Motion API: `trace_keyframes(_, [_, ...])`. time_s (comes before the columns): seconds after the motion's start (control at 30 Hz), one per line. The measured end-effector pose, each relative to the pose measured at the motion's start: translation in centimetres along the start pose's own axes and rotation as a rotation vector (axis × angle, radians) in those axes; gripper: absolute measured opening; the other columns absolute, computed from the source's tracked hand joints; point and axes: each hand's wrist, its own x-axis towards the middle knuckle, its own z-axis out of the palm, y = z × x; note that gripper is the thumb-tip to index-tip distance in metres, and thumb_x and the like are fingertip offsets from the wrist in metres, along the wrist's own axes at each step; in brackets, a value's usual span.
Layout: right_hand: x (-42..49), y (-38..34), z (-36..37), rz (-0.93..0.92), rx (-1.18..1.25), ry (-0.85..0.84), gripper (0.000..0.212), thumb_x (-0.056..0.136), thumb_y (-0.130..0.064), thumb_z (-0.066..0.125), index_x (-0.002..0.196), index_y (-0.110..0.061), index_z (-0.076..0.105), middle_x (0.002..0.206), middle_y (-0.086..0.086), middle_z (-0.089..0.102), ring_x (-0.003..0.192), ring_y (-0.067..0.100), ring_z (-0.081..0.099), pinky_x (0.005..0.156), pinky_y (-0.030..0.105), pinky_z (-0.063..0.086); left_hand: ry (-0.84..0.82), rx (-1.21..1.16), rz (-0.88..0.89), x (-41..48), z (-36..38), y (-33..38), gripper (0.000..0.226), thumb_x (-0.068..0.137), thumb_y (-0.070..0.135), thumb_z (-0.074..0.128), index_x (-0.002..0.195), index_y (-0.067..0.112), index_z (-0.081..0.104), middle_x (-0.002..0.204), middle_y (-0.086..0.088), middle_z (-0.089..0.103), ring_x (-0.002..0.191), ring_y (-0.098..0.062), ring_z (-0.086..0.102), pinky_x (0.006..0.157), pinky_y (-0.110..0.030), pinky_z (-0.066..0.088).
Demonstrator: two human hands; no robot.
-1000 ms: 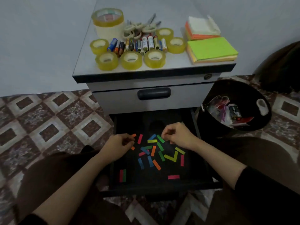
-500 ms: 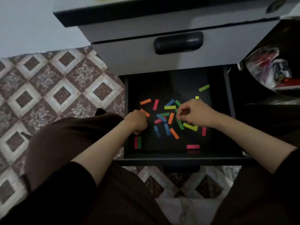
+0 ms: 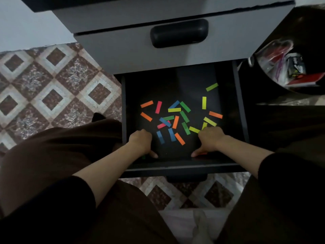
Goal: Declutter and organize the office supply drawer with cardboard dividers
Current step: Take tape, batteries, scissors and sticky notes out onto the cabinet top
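The left hand [image 3: 140, 141] is no longer at the left edge of the pile [image 3: 175, 122]. It now rests nearer the person, close to the front wall of the drawer [image 3: 175, 167], with its fingers curled under and its thumb stretched along the floor. It covers the red-and-green pair that earlier lay bare behind it, and only a green sliver [image 3: 143, 157] shows by the thumb. The right hand [image 3: 210, 140] is likewise drawn back off the middle of the pile, its thumb on the pink strip [image 3: 202, 153] that earlier lay apart from it. Beyond its knuckles a yellow strip [image 3: 204, 103] and an orange strip [image 3: 215, 114] come into full view. The tabletop is now out of view.
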Motion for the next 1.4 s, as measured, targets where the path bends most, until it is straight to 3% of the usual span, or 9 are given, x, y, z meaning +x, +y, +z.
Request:
trace_keyframes(0.23, [1.0,-0.4,1.2,0.007,-0.069,0.105,0.072,0.072,-0.073,0.055,0.104,-0.008,0.059,0.106,0.005,0.061,0.099,0.021,0.059,0.078,0.028,0.044,0.199,0.455,0.108,1.1,0.4,-0.2,0.028,0.091,0.019,0.056,0.117,0.01,0.054,0.12,-0.005,0.058,0.11,-0.023,0.058,0.078,-0.029,0.045])
trace_keyframes(0.47, [1.0,0.8,-0.5,0.033,-0.104,0.008,0.073,0.063,-0.066,0.07,0.108,-0.009,0.057,0.109,0.003,0.06,0.101,0.019,0.059,0.071,0.027,0.042,0.313,0.743,0.169,2.0,0.9,-1.4,0.048,0.09,0.022,0.055,0.13,0.006,0.034,0.131,-0.014,0.046,0.118,-0.029,0.045,0.098,-0.039,0.035])
trace_keyframes(0.6, [0.9,1.4,0.1,0.08,-0.151,-0.003,0.064,0.072,-0.056,0.07,0.112,-0.008,0.057,0.117,0.004,0.058,0.106,0.019,0.059,0.075,0.026,0.045,0.396,0.762,0.232,2.4,1.2,-1.4,0.036,0.095,0.014,0.04,0.13,0.006,0.034,0.131,-0.015,0.046,0.119,-0.03,0.045,0.1,-0.04,0.033])
trace_keyframes(0.8, [0.8,1.2,0.0,0.076,-0.046,0.107,0.066,0.067,-0.059,0.071,0.104,-0.007,0.058,0.11,0.005,0.06,0.101,0.019,0.06,0.07,0.026,0.043,0.371,0.682,0.204,3.1,0.8,-1.2,0.039,0.091,0.022,0.051,0.127,0.009,0.041,0.129,-0.01,0.049,0.119,-0.026,0.046,0.098,-0.037,0.034])
trace_keyframes(0.93, [1.1,1.3,-0.6,0.11,0.07,0.179,0.067,0.071,-0.061,0.065,0.108,-0.006,0.057,0.11,0.007,0.059,0.101,0.021,0.059,0.07,0.028,0.043,0.34,0.505,0.176,3.5,0.3,-0.9,0.049,0.086,0.05,0.056,0.117,0.012,0.051,0.12,-0.006,0.055,0.111,-0.021,0.052,0.091,-0.032,0.038])
trace_keyframes(1.07, [0.3,1.8,-1.9,0.117,-0.099,-0.032,0.059,0.078,-0.047,0.069,0.12,-0.007,0.055,0.119,0.005,0.058,0.108,0.021,0.058,0.08,0.03,0.048,0.344,0.326,0.147,3.2,-1.3,0.3,0.064,0.075,0.071,0.05,0.103,0.014,0.053,0.101,-0.003,0.06,0.09,-0.016,0.059,0.074,-0.028,0.043])
trace_keyframes(1.17, [-0.6,1.6,-1.4,0.061,-0.142,-0.257,0.04,0.09,-0.03,0.06,0.123,-0.008,0.054,0.124,0.006,0.057,0.093,0.02,0.056,0.078,0.03,0.045,0.213,0.21,0.148,2.8,-2.0,0.4,0.05,0.083,0.063,0.05,0.096,0.014,0.054,0.091,-0.001,0.058,0.08,-0.014,0.055,0.069,-0.026,0.045])
trace_keyframes(1.3, [-0.6,0.6,-0.4,0.026,-0.03,-0.401,0.031,0.096,-0.019,0.045,0.122,-0.004,0.054,0.1,0.01,0.056,0.086,0.021,0.05,0.076,0.03,0.044,-0.361,-0.112,0.133,1.8,-0.9,0.8,0.033,0.092,0.038,0.052,0.114,0.013,0.055,0.118,-0.008,0.058,0.104,-0.023,0.058,0.079,-0.031,0.051])
trace_keyframes(1.4, [-0.6,0.5,-1.0,0.018,0.081,-0.399,0.025,0.095,-0.017,0.047,0.115,-0.003,0.057,0.084,0.006,0.052,0.069,0.018,0.052,0.058,0.024,0.045,-0.418,-0.09,0.17,1.0,-0.5,1.8,0.04,0.096,0.038,0.045,0.124,0.01,0.052,0.123,-0.009,0.053,0.108,-0.029,0.058,0.076,-0.032,0.054])
